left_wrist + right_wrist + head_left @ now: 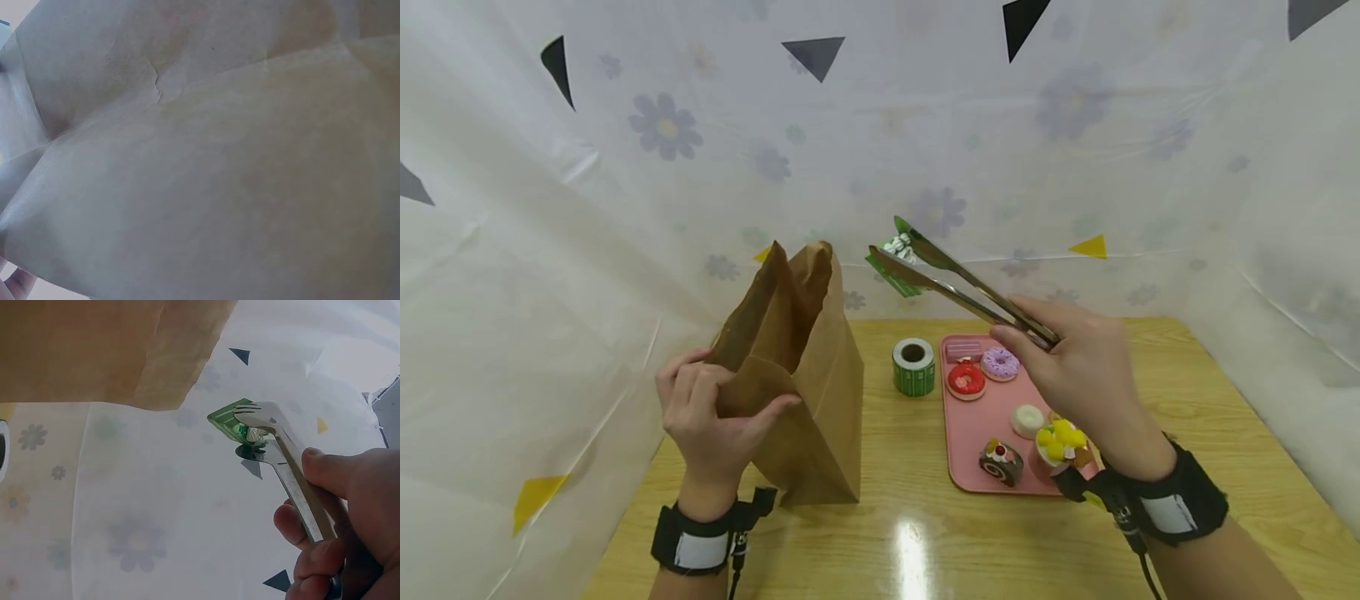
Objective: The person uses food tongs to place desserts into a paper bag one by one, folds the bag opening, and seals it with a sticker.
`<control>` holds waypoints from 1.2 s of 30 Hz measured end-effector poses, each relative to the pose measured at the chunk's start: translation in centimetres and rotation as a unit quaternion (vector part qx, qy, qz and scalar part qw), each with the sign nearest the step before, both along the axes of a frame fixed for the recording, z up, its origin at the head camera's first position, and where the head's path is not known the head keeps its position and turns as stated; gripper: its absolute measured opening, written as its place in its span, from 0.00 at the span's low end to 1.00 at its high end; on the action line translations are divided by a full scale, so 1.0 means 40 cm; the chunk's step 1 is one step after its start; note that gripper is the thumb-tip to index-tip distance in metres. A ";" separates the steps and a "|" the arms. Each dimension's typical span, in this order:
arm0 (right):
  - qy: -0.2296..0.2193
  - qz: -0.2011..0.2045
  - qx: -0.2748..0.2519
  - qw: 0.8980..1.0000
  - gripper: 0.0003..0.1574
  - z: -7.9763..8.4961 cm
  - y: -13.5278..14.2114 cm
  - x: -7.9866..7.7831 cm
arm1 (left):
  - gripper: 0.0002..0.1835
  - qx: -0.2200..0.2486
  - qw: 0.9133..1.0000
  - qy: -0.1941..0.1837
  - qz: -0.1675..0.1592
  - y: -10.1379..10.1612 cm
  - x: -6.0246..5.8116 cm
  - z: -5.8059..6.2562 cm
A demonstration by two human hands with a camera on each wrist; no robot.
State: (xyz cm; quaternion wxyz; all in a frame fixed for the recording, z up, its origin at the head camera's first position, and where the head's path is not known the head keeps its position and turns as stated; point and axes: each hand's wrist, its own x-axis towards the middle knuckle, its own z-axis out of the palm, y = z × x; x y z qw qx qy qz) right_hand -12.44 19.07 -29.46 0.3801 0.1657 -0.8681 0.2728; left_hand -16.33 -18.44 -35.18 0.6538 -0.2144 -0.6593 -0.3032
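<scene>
**Shiny metal tongs [992, 292] carry a green-striped, white-topped piece [228, 419] beside an upright brown paper bag [827, 400]**

The bag stands on a light wood-grain table [880, 550], its mouth gaping. On its left side the left hand [707, 421] pinches the rim, thumb lying along the near face and the other fingers bent over the edge. The left wrist view is nearly filled with brown paper; only a sliver of finger shows in its lower corner, so the grip reads only from the head view.

To the right of the bag, the right hand [1082, 367] grips the tongs with its thumb along one arm and the fingers curled round the other. The green-striped piece sits between the tong tips, just right of the bag's mouth and apart from it, clear of the table. The right wrist view alone shows the slots in one tip and the fingers' undersides.

Only the head view shows what lies farther right of the bag: near it, a roll of green-printed labels [914, 375]; beyond that, a pink rectangular tray [958, 433]. On the tray are a pink striped bar [964, 352], a red-iced doughnut [966, 381], a purple-iced doughnut [1001, 363], a round cream-white piece [1027, 421], a dark swirled cake roll [1001, 462] and a cup topped with yellow chunks [1060, 440].
</scene>
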 end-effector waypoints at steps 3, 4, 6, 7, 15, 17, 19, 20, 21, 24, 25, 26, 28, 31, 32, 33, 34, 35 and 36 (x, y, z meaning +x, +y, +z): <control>0.010 0.018 -0.006 1.000 0.33 0.005 -0.019 -0.005 | 0.46 0.002 1.000 -0.002 0.001 -0.001 0.000 -0.003; 0.013 0.021 -0.007 1.000 0.36 0.006 -0.026 -0.007 | 0.46 0.003 1.000 -0.002 0.000 -0.001 0.000 -0.003; 0.018 0.026 -0.006 0.999 0.37 0.008 -0.039 -0.011 | 0.46 0.003 1.000 -0.002 -0.001 -0.001 -0.001 -0.004; 0.021 0.029 -0.005 0.999 0.35 0.010 -0.046 -0.013 | 0.46 0.004 1.000 -0.002 -0.001 -0.001 -0.002 -0.004; 0.041 0.073 -0.001 0.996 0.24 0.025 -0.119 -0.022 | 0.46 0.014 1.000 -0.003 0.004 -0.010 0.004 -0.007; 0.035 0.087 -0.005 0.996 0.24 0.030 -0.137 -0.019 | 0.46 0.016 1.000 -0.004 0.004 -0.013 0.005 -0.008; 0.032 0.100 -0.009 0.994 0.23 0.031 -0.153 -0.017 | 0.46 0.016 1.000 -0.004 0.004 -0.014 0.006 -0.008; 0.032 0.106 -0.011 0.994 0.23 0.031 -0.162 -0.018 | 0.46 0.016 1.000 -0.004 0.004 -0.014 0.006 -0.008; 0.031 0.112 -0.013 0.993 0.23 0.030 -0.170 -0.018 | 0.46 0.015 1.000 -0.004 0.004 -0.015 0.006 -0.008; 0.031 0.123 -0.013 0.992 0.23 0.026 -0.193 -0.018 | 0.46 0.015 1.000 -0.004 0.005 -0.015 0.006 -0.008; 0.031 0.127 -0.012 0.991 0.24 0.024 -0.200 -0.018 | 0.46 0.015 1.000 -0.004 0.005 -0.015 0.006 -0.008; 0.030 0.128 -0.009 0.991 0.24 0.023 -0.205 -0.018 | 0.46 0.016 1.000 -0.004 0.005 -0.014 0.007 -0.008; 0.025 0.129 -0.003 0.991 0.25 0.018 -0.213 -0.016 | 0.46 0.017 1.000 -0.004 0.006 -0.014 0.007 -0.008; 0.018 0.126 0.005 0.992 0.26 0.014 -0.221 -0.014 | 0.46 0.017 1.000 -0.006 0.005 -0.013 0.008 -0.008; 0.016 0.125 0.007 0.992 0.26 0.012 -0.222 -0.014 | 0.46 0.017 1.000 -0.007 0.006 -0.013 0.008 -0.008; 0.015 0.123 0.008 0.992 0.27 0.010 -0.223 -0.014 | 0.46 0.016 1.000 -0.008 0.007 -0.013 0.008 -0.008; 0.014 0.121 0.010 0.992 0.27 0.008 -0.224 -0.013 | 0.46 0.015 1.000 -0.008 0.006 -0.013 0.008 -0.008; 0.013 0.119 0.012 0.993 0.27 0.008 -0.224 -0.012 | 0.46 0.015 1.000 -0.008 0.006 -0.012 0.008 -0.008; 0.013 0.117 0.014 0.993 0.28 0.006 -0.224 -0.012 | 0.46 0.014 1.000 -0.008 0.006 -0.012 0.008 -0.008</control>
